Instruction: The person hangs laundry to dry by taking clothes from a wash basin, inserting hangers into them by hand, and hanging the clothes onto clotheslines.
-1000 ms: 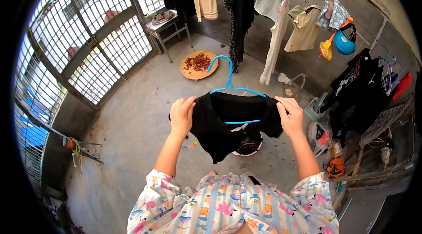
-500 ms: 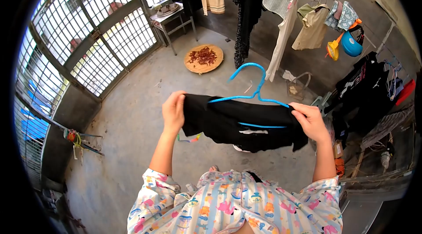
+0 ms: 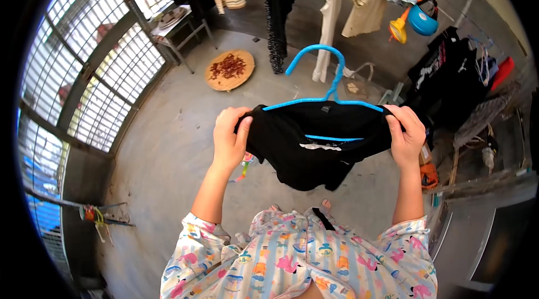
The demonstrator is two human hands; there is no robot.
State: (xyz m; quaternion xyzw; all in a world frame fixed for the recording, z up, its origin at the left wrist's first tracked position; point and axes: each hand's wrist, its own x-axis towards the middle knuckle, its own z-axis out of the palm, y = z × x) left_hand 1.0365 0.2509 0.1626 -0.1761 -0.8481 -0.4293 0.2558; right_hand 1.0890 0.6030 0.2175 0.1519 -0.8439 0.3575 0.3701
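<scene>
And the shirt [image 3: 314,158] is held up clear of the floor [image 3: 157,186], its left shoulder pinched firmly by the left hand [image 3: 229,137], its right by the right hand [image 3: 407,135]. The hanger [image 3: 338,83] is already inserted: its hook is seen above the shirt's neck, its lower bar framed in the opening. Most of the fitting looks done, though whether both ends are fully seated is hidden by cloth. The hook is hung on nothing yet. Beyond the shirt, trousers [image 3: 328,35] are hung, and a tray [image 3: 227,84] is set on the floor.
</scene>
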